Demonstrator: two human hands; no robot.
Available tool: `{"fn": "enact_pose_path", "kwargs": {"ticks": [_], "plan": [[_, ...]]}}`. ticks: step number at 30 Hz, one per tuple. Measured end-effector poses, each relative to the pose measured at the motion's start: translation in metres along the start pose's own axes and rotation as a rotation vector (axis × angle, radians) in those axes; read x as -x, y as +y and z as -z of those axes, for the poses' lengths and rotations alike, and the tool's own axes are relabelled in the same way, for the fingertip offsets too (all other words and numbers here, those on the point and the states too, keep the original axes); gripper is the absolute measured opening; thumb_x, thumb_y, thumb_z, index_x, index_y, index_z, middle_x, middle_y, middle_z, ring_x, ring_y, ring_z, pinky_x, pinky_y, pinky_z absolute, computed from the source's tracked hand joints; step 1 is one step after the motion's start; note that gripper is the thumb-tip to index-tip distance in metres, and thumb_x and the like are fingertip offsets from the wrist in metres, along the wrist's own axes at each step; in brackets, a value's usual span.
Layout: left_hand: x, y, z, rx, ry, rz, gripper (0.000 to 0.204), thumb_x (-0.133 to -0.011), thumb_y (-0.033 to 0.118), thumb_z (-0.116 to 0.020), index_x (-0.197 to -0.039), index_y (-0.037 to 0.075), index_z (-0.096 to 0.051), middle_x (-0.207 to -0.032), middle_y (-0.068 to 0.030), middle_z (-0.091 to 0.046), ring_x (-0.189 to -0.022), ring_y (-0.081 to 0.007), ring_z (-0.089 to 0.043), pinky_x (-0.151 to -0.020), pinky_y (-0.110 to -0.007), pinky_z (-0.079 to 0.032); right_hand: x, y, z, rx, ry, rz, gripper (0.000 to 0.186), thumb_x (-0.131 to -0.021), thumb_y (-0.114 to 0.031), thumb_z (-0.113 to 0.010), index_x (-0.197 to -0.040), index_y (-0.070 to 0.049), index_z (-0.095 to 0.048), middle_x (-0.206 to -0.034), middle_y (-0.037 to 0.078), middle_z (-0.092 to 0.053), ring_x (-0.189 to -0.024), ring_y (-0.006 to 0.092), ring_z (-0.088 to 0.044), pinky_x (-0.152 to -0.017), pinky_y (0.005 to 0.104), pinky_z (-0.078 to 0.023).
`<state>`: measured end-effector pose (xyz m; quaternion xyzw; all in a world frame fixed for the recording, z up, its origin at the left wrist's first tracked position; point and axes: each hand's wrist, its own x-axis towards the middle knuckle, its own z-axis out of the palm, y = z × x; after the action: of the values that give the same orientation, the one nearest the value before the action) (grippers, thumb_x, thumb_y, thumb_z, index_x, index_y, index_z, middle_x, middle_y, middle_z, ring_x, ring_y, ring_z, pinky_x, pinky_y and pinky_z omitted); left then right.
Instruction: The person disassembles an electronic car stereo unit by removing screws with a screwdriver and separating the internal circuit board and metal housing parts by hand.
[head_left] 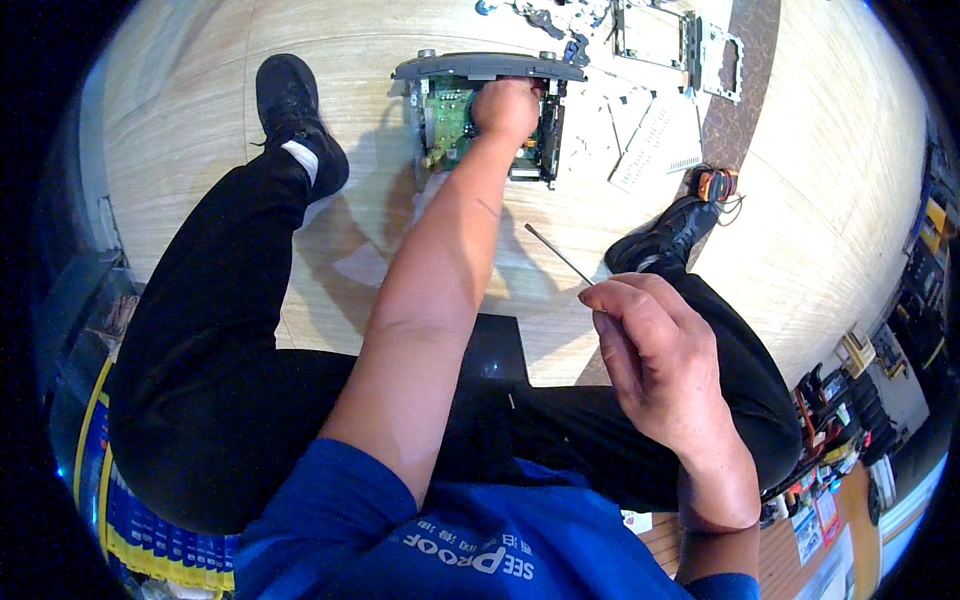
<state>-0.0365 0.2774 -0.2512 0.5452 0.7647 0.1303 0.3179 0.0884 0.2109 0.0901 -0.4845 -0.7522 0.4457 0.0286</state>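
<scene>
On the floor ahead of me stands an opened car stereo (440,72), its dark front panel with two knobs facing away. A green circuit board (450,110) shows inside its metal frame. My left hand (508,110) reaches into the right part of the frame just behind the panel, fingers curled against the unit, the fingertips hidden. Nearer to me, above my right thigh, my right hand (655,345) is closed on a screwdriver (558,253). Its thin metal shaft points up and left, apart from the stereo; the handle is hidden in my fingers.
Right of the stereo lie a perforated metal cover (655,138) and small loose parts. Metal frames (655,35) lie farther back. An orange and black gadget (716,184) rests by my right shoe (665,235); my left shoe (290,110) is left of the stereo. Tools (840,420) crowd the right edge.
</scene>
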Motion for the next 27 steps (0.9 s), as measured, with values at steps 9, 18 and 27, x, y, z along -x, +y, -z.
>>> {"fn": "enact_pose_path", "kwargs": {"ticks": [9,18,27], "plan": [[-0.001,0.013,0.001,0.011,-0.039,0.238,0.022,-0.079,0.03,-0.062,-0.095,0.019,-0.071,-0.089,-0.0118,-0.068,-0.084,-0.0341,-0.065,-0.074,-0.042,-0.052,0.001,-0.003,-0.005,0.009,-0.022,-0.005,0.025,-0.077,0.003,-0.059,-0.099,-0.006,-0.057,-0.085,0.012,-0.059,-0.071,0.0316,-0.061,-0.059,0.0382,-0.051],[0.007,0.019,0.01,0.194,0.023,0.315,0.019,-0.078,0.029,-0.064,-0.09,0.018,-0.073,-0.087,-0.0112,-0.069,-0.084,-0.0309,-0.066,-0.074,-0.039,-0.052,-0.001,0.001,-0.004,-0.016,-0.009,0.002,0.024,-0.076,0.004,-0.059,-0.098,-0.005,-0.058,-0.085,0.013,-0.059,-0.073,0.0321,-0.061,-0.062,0.0385,-0.051],[0.005,0.029,0.007,0.108,0.038,0.368,0.019,-0.077,0.028,-0.064,-0.089,0.017,-0.072,-0.085,-0.0136,-0.069,-0.083,-0.0329,-0.066,-0.074,-0.04,-0.053,-0.003,0.0,-0.003,-0.043,-0.015,-0.021,0.021,-0.077,0.003,-0.059,-0.097,-0.004,-0.058,-0.085,0.014,-0.059,-0.074,0.0327,-0.061,-0.064,0.0383,-0.051]]}}
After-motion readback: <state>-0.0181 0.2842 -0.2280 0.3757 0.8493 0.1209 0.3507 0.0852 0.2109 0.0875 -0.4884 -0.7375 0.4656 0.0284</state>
